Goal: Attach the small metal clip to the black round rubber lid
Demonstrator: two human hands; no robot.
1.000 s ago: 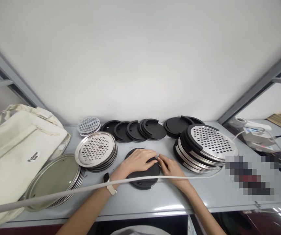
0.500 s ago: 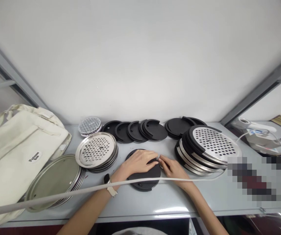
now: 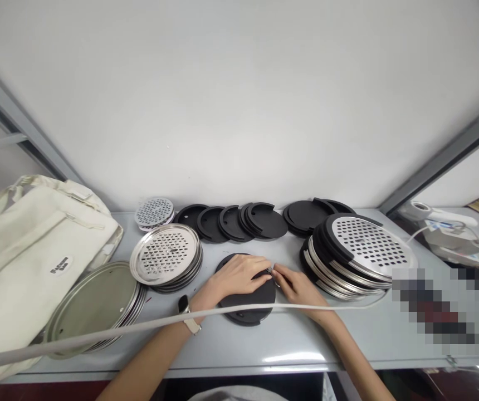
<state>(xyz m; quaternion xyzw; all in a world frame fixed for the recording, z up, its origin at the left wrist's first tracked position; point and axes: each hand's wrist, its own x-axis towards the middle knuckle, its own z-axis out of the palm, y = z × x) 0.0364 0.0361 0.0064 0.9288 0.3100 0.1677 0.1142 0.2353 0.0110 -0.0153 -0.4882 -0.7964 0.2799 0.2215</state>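
A round black disc (image 3: 248, 312) with a raised partial rim lies flat on the grey table below me. Across its upper part rests my left hand (image 3: 242, 274), fingers bent over the disc and thumb along it, holding it down near the right edge. My right hand (image 3: 293, 283) is closed in a pinch at that same edge. Between its fingertips shows a small shiny metal tool (image 3: 270, 270); most of it is hidden, so I cannot tell its kind. The fingertips of both hands nearly meet there.
On the right stands a stack of perforated metal and black discs (image 3: 368, 245). Black discs (image 3: 268, 223) line the wall. Left are perforated metal plates (image 3: 166, 253), olive plates (image 3: 93, 301) and a cream bag (image 3: 26, 267). A white cable (image 3: 239, 307) crosses before my forearms.
The whole view has shifted slightly. Both hands stay at the disc's right edge, with the small metal tool still in my right fingertips.
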